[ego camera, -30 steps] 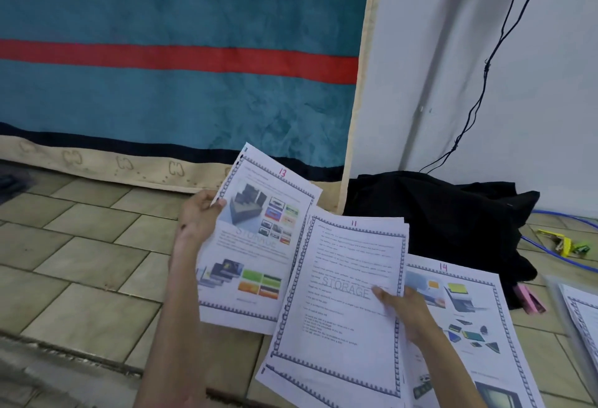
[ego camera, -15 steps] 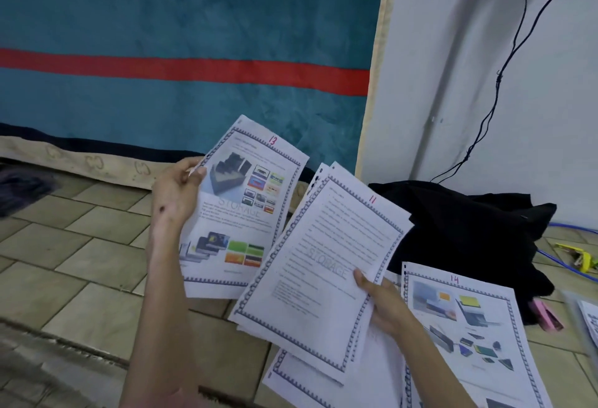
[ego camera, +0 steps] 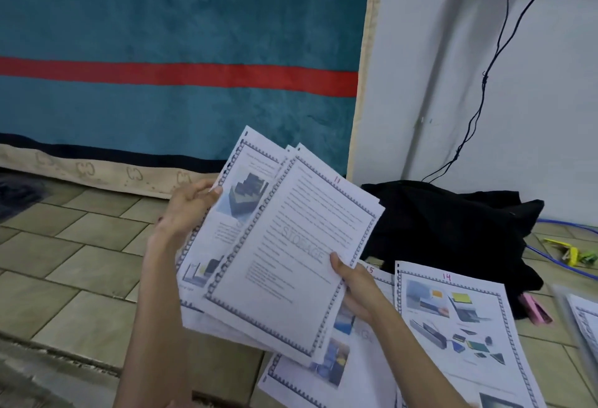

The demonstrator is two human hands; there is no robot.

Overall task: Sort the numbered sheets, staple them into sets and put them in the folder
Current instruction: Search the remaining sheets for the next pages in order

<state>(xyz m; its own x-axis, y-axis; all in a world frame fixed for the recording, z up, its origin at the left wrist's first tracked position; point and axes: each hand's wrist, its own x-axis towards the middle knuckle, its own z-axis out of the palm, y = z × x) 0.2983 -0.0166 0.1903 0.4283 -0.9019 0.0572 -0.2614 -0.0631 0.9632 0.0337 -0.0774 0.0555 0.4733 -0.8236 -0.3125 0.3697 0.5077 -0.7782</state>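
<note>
My left hand (ego camera: 186,210) grips the left edge of sheet 13 (ego camera: 226,213), a page with pictures. My right hand (ego camera: 354,284) pinches the right edge of a small stack topped by sheet 11 (ego camera: 297,252), a text page watermarked STORAGE. Sheet 11 overlaps most of sheet 13 above the floor. Sheet 14 (ego camera: 459,320) lies flat on the tiles at the right, and sheet 15 (ego camera: 372,273) peeks out beneath my right wrist. A clear folder (ego camera: 579,326) with a sheet in it shows at the right edge. The pink stapler (ego camera: 535,309) lies beside the black cloth.
A black cloth (ego camera: 453,229) is heaped against the white wall. Behind it a black cable (ego camera: 485,84) hangs down. A blue cable and yellow-green clips (ego camera: 569,254) lie at the far right. A teal rug with a red stripe (ego camera: 178,74) stands against the wall. The floor is tiled.
My right hand has lifted the stack topped by sheet 11 up and left, over sheet 13 in my left hand. The two were side by side before.
</note>
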